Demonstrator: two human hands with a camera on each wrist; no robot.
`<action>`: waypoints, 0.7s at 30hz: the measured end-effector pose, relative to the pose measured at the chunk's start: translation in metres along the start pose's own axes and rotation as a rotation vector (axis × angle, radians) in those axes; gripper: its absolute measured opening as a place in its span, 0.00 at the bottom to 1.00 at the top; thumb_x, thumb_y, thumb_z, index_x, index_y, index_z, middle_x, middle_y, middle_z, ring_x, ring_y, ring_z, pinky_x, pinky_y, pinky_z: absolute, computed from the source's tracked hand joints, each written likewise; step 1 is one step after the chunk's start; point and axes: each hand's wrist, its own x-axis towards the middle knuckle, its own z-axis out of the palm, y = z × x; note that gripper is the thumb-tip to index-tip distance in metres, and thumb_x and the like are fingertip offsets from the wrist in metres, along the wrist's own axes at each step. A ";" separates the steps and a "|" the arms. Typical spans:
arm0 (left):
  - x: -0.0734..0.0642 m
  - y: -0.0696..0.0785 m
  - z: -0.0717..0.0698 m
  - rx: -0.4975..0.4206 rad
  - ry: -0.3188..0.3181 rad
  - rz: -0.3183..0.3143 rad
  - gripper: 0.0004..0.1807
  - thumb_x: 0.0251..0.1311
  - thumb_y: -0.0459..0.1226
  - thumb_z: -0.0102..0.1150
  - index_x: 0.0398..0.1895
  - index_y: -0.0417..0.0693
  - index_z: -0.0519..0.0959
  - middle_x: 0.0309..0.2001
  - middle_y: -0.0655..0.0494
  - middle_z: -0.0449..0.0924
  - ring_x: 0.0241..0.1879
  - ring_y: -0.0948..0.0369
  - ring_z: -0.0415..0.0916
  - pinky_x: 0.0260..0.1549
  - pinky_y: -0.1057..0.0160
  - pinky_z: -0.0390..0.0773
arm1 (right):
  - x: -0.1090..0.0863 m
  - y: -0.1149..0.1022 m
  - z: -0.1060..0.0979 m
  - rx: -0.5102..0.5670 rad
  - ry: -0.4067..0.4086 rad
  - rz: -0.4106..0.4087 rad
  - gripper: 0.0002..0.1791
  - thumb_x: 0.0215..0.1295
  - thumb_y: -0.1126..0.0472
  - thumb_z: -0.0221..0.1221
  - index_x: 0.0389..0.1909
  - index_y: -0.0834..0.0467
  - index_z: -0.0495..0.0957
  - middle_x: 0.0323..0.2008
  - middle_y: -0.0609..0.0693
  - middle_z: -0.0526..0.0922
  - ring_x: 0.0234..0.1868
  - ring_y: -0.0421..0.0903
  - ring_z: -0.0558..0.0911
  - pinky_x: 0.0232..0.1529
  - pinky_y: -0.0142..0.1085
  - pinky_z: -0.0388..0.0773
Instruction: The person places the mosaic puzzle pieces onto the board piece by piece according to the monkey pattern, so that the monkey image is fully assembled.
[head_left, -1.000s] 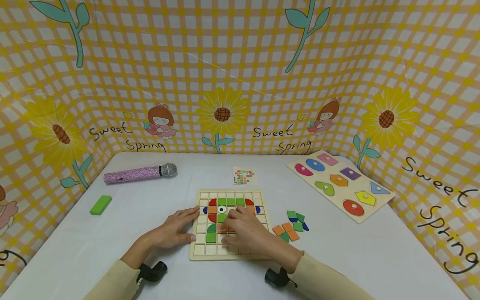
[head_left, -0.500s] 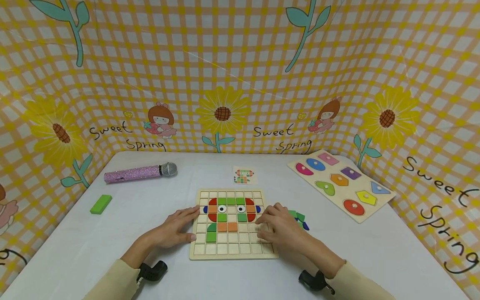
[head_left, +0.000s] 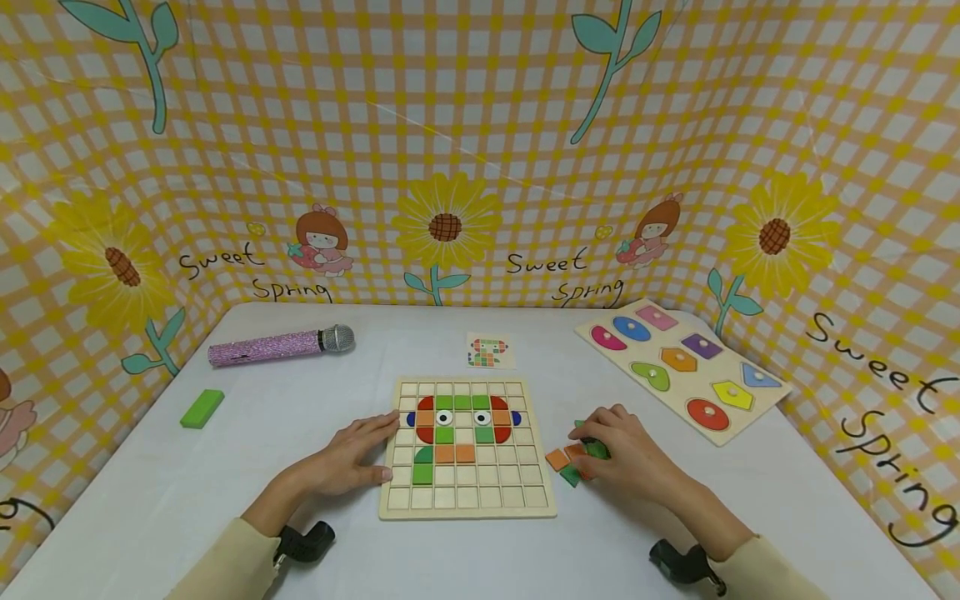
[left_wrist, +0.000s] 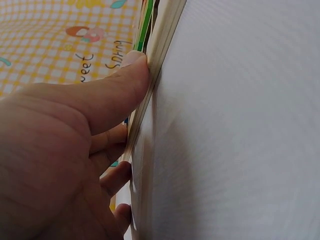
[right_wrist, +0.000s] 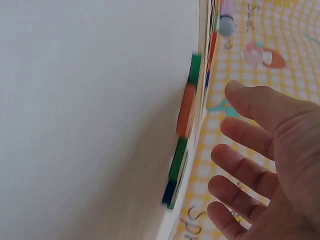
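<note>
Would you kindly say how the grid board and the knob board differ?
The grid board has square cells; the knob board, knobbed shapes. In the head view, the grid board sits straight, the knob board aslant. The left hand touches the grid board; no hand touches the knob board. Both lie flat.

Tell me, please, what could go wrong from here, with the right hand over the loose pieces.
The loose pieces lie bunched together, so the right hand might nudge neighbours or pick an unintended one.
The left hand touches the edge of the board; an accidental push could slide it and perhaps unsettle the tiles in its grid.
</note>
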 end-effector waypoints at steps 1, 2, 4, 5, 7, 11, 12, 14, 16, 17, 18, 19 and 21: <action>0.000 0.000 0.000 -0.001 0.001 0.000 0.40 0.61 0.45 0.58 0.71 0.36 0.55 0.74 0.42 0.49 0.72 0.40 0.46 0.65 0.32 0.46 | 0.000 0.004 -0.001 0.000 0.001 0.009 0.15 0.48 0.54 0.71 0.38 0.51 0.84 0.37 0.43 0.78 0.41 0.41 0.68 0.41 0.37 0.66; 0.000 0.000 0.000 -0.002 0.000 -0.001 0.40 0.61 0.45 0.58 0.71 0.36 0.55 0.74 0.43 0.49 0.72 0.40 0.46 0.65 0.32 0.46 | -0.001 0.007 -0.001 -0.004 0.000 0.018 0.15 0.48 0.54 0.70 0.39 0.51 0.84 0.37 0.43 0.79 0.41 0.41 0.68 0.41 0.37 0.66; 0.000 0.000 0.000 -0.006 0.000 -0.002 0.40 0.61 0.45 0.58 0.71 0.36 0.55 0.74 0.43 0.49 0.72 0.40 0.46 0.65 0.32 0.46 | -0.001 0.014 -0.002 -0.010 -0.005 0.038 0.15 0.48 0.54 0.71 0.39 0.52 0.84 0.38 0.44 0.79 0.41 0.43 0.68 0.41 0.38 0.66; 0.000 0.000 0.001 -0.007 -0.002 -0.003 0.40 0.61 0.45 0.58 0.71 0.36 0.55 0.74 0.43 0.49 0.72 0.40 0.46 0.65 0.32 0.46 | -0.002 0.016 -0.003 -0.012 -0.010 0.054 0.16 0.48 0.54 0.71 0.39 0.52 0.85 0.38 0.45 0.80 0.41 0.43 0.69 0.42 0.38 0.67; 0.000 0.000 0.001 -0.009 -0.004 -0.005 0.40 0.61 0.45 0.58 0.71 0.37 0.55 0.74 0.43 0.49 0.72 0.40 0.46 0.65 0.32 0.46 | -0.003 0.021 -0.003 -0.021 -0.017 0.070 0.16 0.47 0.54 0.71 0.39 0.52 0.85 0.38 0.46 0.80 0.41 0.44 0.69 0.41 0.39 0.67; 0.000 0.000 0.001 -0.003 -0.004 -0.003 0.40 0.61 0.45 0.58 0.71 0.37 0.55 0.74 0.43 0.49 0.72 0.40 0.46 0.65 0.32 0.47 | -0.006 0.030 -0.004 -0.038 -0.027 0.083 0.15 0.46 0.56 0.71 0.38 0.52 0.85 0.38 0.46 0.80 0.42 0.45 0.69 0.42 0.40 0.68; 0.000 0.000 0.001 -0.002 -0.003 -0.002 0.40 0.61 0.45 0.58 0.71 0.36 0.55 0.74 0.43 0.49 0.72 0.40 0.46 0.65 0.32 0.47 | -0.007 0.031 -0.004 -0.045 -0.030 0.079 0.15 0.46 0.56 0.71 0.37 0.52 0.85 0.38 0.46 0.79 0.42 0.45 0.69 0.42 0.40 0.68; 0.001 0.000 0.000 0.001 -0.002 -0.001 0.40 0.61 0.44 0.58 0.71 0.36 0.55 0.74 0.43 0.49 0.71 0.40 0.46 0.65 0.32 0.47 | -0.008 0.034 -0.004 -0.052 -0.042 0.082 0.14 0.46 0.55 0.71 0.36 0.52 0.85 0.38 0.45 0.79 0.42 0.44 0.69 0.42 0.39 0.68; 0.000 0.000 0.000 -0.002 -0.002 -0.001 0.40 0.61 0.44 0.58 0.71 0.36 0.55 0.74 0.43 0.49 0.71 0.40 0.46 0.65 0.32 0.47 | -0.008 0.036 -0.003 -0.053 -0.054 0.081 0.13 0.46 0.55 0.71 0.35 0.52 0.85 0.37 0.45 0.78 0.42 0.44 0.68 0.41 0.39 0.68; 0.000 0.000 0.000 -0.004 -0.003 -0.002 0.40 0.61 0.44 0.59 0.71 0.36 0.55 0.74 0.42 0.49 0.71 0.40 0.46 0.65 0.32 0.47 | -0.009 0.037 -0.003 -0.056 -0.060 0.082 0.13 0.46 0.55 0.71 0.35 0.52 0.85 0.37 0.45 0.78 0.42 0.44 0.68 0.41 0.39 0.68; 0.000 0.000 0.000 -0.005 -0.003 -0.002 0.40 0.60 0.44 0.59 0.71 0.36 0.55 0.74 0.42 0.49 0.71 0.40 0.46 0.65 0.32 0.47 | -0.009 0.037 -0.003 -0.057 -0.064 0.084 0.13 0.46 0.55 0.71 0.35 0.52 0.85 0.37 0.45 0.78 0.42 0.44 0.68 0.41 0.39 0.68; 0.000 0.000 0.000 -0.006 -0.003 -0.002 0.40 0.60 0.44 0.59 0.71 0.36 0.55 0.74 0.42 0.49 0.71 0.40 0.46 0.65 0.32 0.47 | -0.009 0.038 -0.003 -0.057 -0.068 0.086 0.13 0.46 0.55 0.72 0.35 0.51 0.85 0.37 0.45 0.78 0.41 0.44 0.68 0.41 0.38 0.68; 0.000 0.001 0.000 -0.007 -0.004 -0.003 0.40 0.60 0.44 0.59 0.71 0.36 0.55 0.74 0.42 0.49 0.72 0.40 0.46 0.65 0.32 0.47 | -0.009 0.038 -0.003 -0.060 -0.070 0.090 0.13 0.46 0.55 0.72 0.35 0.51 0.85 0.37 0.45 0.78 0.41 0.44 0.68 0.41 0.38 0.68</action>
